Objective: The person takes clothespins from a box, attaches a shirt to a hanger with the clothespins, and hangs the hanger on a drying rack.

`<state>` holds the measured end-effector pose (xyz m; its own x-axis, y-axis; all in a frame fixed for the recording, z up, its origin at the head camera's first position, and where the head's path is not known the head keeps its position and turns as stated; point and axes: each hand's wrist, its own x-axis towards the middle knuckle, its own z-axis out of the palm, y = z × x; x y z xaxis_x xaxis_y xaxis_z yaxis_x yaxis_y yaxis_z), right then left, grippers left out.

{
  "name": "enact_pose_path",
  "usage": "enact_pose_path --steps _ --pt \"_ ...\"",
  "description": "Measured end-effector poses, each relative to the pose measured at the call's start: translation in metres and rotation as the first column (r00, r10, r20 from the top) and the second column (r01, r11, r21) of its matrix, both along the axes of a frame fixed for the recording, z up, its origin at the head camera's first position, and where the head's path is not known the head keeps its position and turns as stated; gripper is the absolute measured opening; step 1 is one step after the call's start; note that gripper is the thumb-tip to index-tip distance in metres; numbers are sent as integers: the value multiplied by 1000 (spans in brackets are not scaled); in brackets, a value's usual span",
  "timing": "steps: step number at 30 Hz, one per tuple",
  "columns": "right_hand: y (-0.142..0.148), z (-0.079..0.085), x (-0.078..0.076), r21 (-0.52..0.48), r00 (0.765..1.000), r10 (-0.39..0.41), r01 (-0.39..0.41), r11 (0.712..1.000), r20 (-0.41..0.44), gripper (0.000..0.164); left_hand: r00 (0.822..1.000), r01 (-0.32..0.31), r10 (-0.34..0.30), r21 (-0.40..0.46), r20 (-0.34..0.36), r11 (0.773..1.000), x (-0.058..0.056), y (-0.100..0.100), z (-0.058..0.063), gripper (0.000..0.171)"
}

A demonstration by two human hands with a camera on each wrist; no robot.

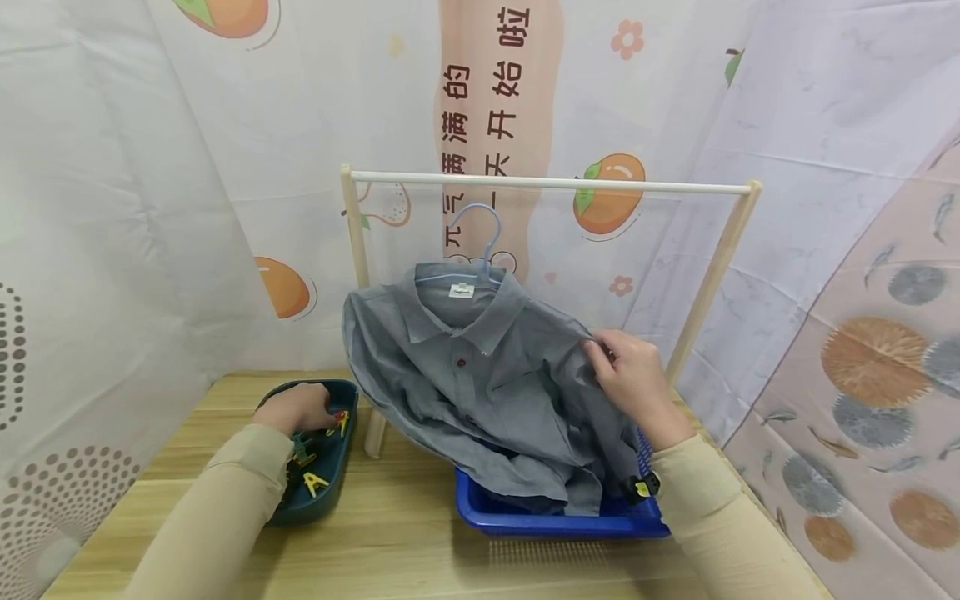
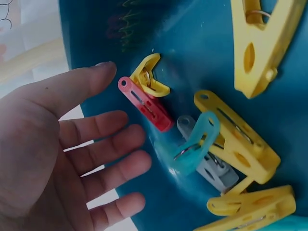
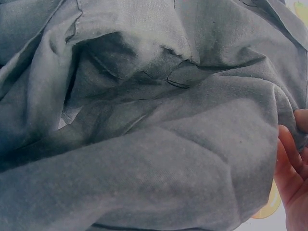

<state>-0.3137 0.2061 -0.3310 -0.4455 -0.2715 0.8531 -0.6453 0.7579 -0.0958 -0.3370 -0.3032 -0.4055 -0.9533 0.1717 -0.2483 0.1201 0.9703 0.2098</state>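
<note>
A grey button-up shirt (image 1: 450,367) sits on a light blue hanger (image 1: 497,233), whose hook appears lower than the white rail. My right hand (image 1: 633,375) pinches the shirt's shoulder at the right; the right wrist view shows the shirt's folds, with those fingers (image 3: 287,144) at the right edge. My left hand (image 1: 296,407) is inside a dark teal tray (image 1: 326,500). In the left wrist view its fingers are loosely spread, holding nothing, beside a red clothespin (image 2: 146,103) and a small yellow clothespin (image 2: 156,89). Teal (image 2: 204,139), grey and larger yellow clothespins lie further right.
A wooden rack with a white rail (image 1: 555,181) stands behind the shirt, its right post (image 1: 712,279) beyond my right hand. Under the shirt is a blue basket (image 1: 555,525). Both containers stand on a wood-grain table (image 1: 397,533). Printed curtains (image 1: 300,108) surround it.
</note>
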Motion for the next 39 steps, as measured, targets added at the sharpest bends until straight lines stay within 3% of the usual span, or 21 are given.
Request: enact_pose_path --steps 8,27,39 --pt "1 -1 -2 12 1000 4 -4 1000 -18 10 998 -55 55 -35 16 998 -4 4 -7 32" --pt "2 -1 -3 14 1000 8 -8 1000 -22 9 992 -124 124 -53 6 991 -9 11 -21 24" --pt "0 -1 -1 15 1000 4 -3 1000 -16 12 991 -130 130 -52 -1 990 -9 14 -23 14"
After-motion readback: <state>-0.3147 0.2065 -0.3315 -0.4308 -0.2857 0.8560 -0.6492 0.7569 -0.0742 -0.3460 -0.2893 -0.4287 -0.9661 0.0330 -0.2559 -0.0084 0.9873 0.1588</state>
